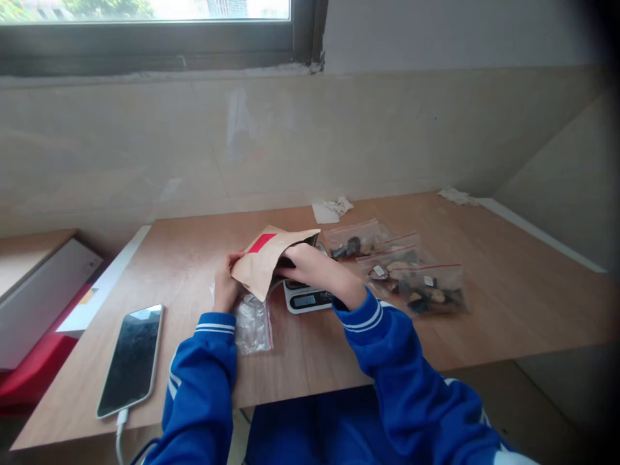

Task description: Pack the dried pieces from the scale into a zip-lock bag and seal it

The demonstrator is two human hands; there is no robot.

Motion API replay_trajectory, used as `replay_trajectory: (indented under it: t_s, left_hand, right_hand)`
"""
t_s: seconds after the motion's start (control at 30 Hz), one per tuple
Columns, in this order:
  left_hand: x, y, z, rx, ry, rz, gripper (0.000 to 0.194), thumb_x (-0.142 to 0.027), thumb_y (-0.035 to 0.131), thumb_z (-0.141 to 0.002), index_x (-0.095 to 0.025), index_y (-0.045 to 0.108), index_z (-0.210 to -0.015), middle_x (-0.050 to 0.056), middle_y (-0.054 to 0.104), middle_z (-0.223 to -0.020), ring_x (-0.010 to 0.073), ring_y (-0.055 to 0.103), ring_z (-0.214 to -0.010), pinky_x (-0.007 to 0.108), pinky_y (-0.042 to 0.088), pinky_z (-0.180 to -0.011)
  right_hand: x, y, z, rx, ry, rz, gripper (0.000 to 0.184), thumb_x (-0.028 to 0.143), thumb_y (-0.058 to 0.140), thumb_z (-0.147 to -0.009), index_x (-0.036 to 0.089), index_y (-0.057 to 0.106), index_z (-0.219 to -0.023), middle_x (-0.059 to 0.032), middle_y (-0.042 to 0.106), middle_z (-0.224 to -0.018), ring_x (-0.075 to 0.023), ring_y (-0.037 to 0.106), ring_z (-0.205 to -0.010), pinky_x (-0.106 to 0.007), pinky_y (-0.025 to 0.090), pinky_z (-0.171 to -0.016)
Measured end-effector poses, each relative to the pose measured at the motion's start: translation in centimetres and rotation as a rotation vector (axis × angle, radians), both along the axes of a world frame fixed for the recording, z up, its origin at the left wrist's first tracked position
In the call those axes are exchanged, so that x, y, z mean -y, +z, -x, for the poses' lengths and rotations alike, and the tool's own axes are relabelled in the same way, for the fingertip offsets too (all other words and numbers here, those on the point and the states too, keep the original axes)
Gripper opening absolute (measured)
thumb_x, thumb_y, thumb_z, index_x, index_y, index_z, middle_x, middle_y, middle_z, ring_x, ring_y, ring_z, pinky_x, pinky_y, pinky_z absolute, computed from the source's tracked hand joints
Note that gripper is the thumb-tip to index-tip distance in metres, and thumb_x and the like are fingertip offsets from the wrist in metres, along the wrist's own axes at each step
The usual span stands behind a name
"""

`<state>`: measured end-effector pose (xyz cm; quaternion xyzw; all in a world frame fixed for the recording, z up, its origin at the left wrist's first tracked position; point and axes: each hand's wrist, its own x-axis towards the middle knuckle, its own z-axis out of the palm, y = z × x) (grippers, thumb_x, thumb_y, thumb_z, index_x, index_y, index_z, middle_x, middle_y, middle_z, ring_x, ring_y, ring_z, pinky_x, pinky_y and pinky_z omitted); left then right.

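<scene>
Looking past our blue sleeves, we see our left hand [224, 287] pinching the lower edge of a brown paper pouch [271, 258] with a red label, while our right hand [314, 266] reaches its fingers into the pouch's open mouth. We judge we are drawing contents out; next calls for a careful grip. Beneath sits a digital scale [307, 298], an empty zip bag [252, 323] beside it.
</scene>
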<state>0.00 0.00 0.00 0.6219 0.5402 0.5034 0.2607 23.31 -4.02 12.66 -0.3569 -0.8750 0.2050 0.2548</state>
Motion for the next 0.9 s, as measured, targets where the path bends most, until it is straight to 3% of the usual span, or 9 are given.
replay_trajectory:
  t_s: [0.17,0.4,0.5,0.63,0.77,0.9]
  left_hand:
    - [0.0,0.1,0.0,0.002,-0.007,-0.013,0.033,-0.027,0.064,-0.072,-0.017,0.059,-0.104,0.008,0.068,-0.105,0.0224,0.064,-0.097,0.037,0.049,-0.089]
    - [0.1,0.1,-0.1,0.004,0.004,0.012,0.034,-0.028,0.064,-0.073,-0.017,0.059,-0.105,0.008,0.068,-0.105,0.0221,0.064,-0.095,0.036,0.049,-0.087]
    - [0.2,0.5,-0.1,-0.038,0.041,0.039,0.035,-0.029,0.063,-0.073,-0.016,0.058,-0.105,0.008,0.068,-0.103,0.0224,0.064,-0.094,0.036,0.049,-0.085]
    - [0.1,0.7,0.1,-0.089,0.088,0.08,0.041,-0.03,0.064,-0.072,-0.015,0.057,-0.109,0.008,0.068,-0.102,0.0245,0.063,-0.096,0.037,0.05,-0.084]
    - [-0.3,0.1,0.4,-0.079,0.132,0.075,0.054,-0.033,0.067,-0.073,-0.014,0.051,-0.121,0.01,0.068,-0.104,0.0261,0.064,-0.098,0.037,0.051,-0.084]
    - [-0.4,-0.2,0.5,-0.134,0.222,0.061,0.067,-0.039,0.063,-0.077,-0.018,0.04,-0.137,0.012,0.064,-0.117,0.0295,0.063,-0.106,0.04,0.05,-0.086]
  right_hand:
    - [0.2,-0.3,-0.3,-0.01,0.005,0.047,0.026,0.006,0.057,-0.084,0.013,0.067,-0.107,-0.0139,0.07,-0.109,-0.0242,0.066,-0.103,-0.035,0.051,-0.088]
    - [0.3,0.3,-0.9,-0.185,0.066,-0.033,0.023,0.011,0.054,-0.09,0.022,0.073,-0.1,-0.0051,0.071,-0.101,-0.0191,0.065,-0.102,-0.031,0.05,-0.09]
    - [0.6,0.6,-1.3,-0.323,-0.004,-0.114,0.024,0.017,0.051,-0.094,0.024,0.073,-0.101,-0.0039,0.071,-0.101,-0.0177,0.065,-0.098,-0.03,0.05,-0.088]
    - [0.9,0.2,-2.4,-0.653,-0.211,-0.149,0.022,0.024,0.054,-0.093,0.026,0.068,-0.11,-0.0019,0.071,-0.105,-0.0157,0.065,-0.098,-0.03,0.05,-0.09]
    - [0.9,-3.0,-4.5,-0.979,-0.427,0.074,0.022,0.038,0.067,-0.083,0.022,0.066,-0.099,-0.0027,0.071,-0.096,-0.0165,0.068,-0.088,-0.029,0.055,-0.079]
    - [1.7,-8.4,-5.9,-0.934,-0.569,0.351,0.037,0.047,0.074,-0.071,0.018,0.063,-0.091,-0.0032,0.07,-0.079,-0.0138,0.062,-0.061,-0.026,0.051,-0.057]
